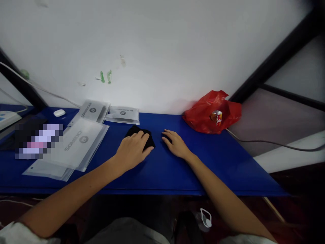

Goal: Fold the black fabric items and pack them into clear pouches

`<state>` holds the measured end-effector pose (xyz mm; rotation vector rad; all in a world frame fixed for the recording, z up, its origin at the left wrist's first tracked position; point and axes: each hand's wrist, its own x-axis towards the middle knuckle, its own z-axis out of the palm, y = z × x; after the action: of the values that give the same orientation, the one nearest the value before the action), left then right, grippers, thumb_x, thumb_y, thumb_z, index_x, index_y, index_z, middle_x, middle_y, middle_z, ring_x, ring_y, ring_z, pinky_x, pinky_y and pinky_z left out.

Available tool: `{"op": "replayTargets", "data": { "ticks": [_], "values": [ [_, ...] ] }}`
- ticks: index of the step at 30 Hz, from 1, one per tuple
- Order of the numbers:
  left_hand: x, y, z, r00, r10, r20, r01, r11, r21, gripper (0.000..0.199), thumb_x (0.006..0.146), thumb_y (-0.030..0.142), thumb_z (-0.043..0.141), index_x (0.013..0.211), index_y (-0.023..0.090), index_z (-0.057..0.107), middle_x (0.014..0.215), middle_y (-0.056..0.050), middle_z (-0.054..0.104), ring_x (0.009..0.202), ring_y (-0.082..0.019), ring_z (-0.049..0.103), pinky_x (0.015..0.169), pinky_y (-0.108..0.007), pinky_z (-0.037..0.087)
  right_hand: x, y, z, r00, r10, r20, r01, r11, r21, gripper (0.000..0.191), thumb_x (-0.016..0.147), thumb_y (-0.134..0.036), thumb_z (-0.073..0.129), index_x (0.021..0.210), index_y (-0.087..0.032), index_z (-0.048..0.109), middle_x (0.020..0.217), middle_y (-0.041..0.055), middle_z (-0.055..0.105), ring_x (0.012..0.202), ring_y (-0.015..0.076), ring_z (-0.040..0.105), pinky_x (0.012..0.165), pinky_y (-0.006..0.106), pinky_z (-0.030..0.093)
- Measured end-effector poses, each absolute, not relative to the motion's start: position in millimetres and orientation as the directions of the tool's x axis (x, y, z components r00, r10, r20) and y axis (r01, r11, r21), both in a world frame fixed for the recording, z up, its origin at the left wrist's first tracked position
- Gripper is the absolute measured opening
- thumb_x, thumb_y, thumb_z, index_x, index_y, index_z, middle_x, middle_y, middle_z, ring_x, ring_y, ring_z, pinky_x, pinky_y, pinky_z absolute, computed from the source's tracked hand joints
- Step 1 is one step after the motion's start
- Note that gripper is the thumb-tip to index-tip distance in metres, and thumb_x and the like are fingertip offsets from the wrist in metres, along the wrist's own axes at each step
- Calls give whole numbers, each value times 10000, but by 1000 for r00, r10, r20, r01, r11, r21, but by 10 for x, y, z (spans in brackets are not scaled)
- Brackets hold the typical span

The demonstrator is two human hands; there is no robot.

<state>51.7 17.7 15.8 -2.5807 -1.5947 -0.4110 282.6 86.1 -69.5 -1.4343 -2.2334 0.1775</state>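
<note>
A folded black cloth (149, 140) lies on the blue table, its near part covered by my left hand (132, 150). The fingers of that hand bend over the cloth and grip it, their tips partly hidden, while the thumb points out to the right. Just to the right, my right hand (176, 144) rests on the tabletop with its fingers apart, holding nothing. A small gap of table separates it from the cloth.
Printed translucent zip pouches (81, 142) lie stacked on the left, with another pouch (124, 115) by the wall. Further left are a white case (59, 113) and a blurred-out screen (40, 140). A red plastic bag (203, 113) stands at the back right, near a cable (254, 141).
</note>
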Motion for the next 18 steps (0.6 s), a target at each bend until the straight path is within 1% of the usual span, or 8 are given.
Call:
{"op": "replayTargets", "data": {
  "ticks": [2, 6, 9, 11, 14, 18],
  "values": [
    [494, 170, 66, 491, 831, 262, 840, -531, 111, 342, 916, 414, 439, 1132, 173, 551, 1048, -87, 610, 905, -221, 595, 734, -320, 486, 2827, 858, -695, -339, 887, 312, 823, 440, -358, 457, 926, -429, 376, 1218, -145, 582, 1332, 160, 522, 1265, 268, 454, 1055, 482, 366],
    [327, 200, -95, 580, 774, 251, 747, -629, 215, 350, 938, 381, 402, 1185, 189, 558, 1158, -83, 600, 1030, -221, 574, 891, -372, 463, 2823, 857, -689, -331, 891, 312, 825, 434, -363, 451, 929, -427, 373, 1210, -147, 587, 1318, 158, 535, 1257, 264, 463, 1058, 480, 363],
    [232, 176, -146, 604, 747, 279, 688, -665, 291, 355, 941, 369, 402, 1211, 201, 558, 1224, -75, 592, 1129, -220, 544, 992, -402, 414, 2795, 837, -648, -317, 889, 331, 814, 434, -386, 445, 927, -432, 376, 1217, -163, 580, 1316, 148, 536, 1249, 256, 472, 1052, 477, 372],
    [196, 136, -158, 608, 726, 322, 651, -688, 321, 339, 938, 351, 415, 1200, 203, 571, 1226, -67, 604, 1155, -212, 535, 1022, -404, 397, 2740, 806, -574, -317, 880, 353, 798, 449, -402, 444, 930, -422, 372, 1241, -167, 560, 1337, 141, 519, 1256, 249, 464, 1055, 470, 371],
    [151, 69, -170, 590, 704, 394, 611, -709, 353, 289, 928, 312, 439, 1131, 205, 615, 1143, -61, 650, 1097, -196, 575, 995, -388, 434, 2577, 763, -387, -371, 838, 400, 750, 524, -403, 420, 943, -389, 350, 1279, -209, 527, 1378, 101, 486, 1282, 228, 436, 1063, 466, 362],
    [50, 6, -209, 521, 717, 463, 624, -690, 366, 256, 925, 278, 430, 1040, 200, 645, 1019, -63, 678, 948, -179, 627, 885, -354, 499, 2241, 807, -121, -526, 735, 428, 652, 672, -352, 393, 946, -340, 345, 1285, -249, 523, 1410, 58, 458, 1319, 208, 391, 1084, 474, 327]
  ]
}}
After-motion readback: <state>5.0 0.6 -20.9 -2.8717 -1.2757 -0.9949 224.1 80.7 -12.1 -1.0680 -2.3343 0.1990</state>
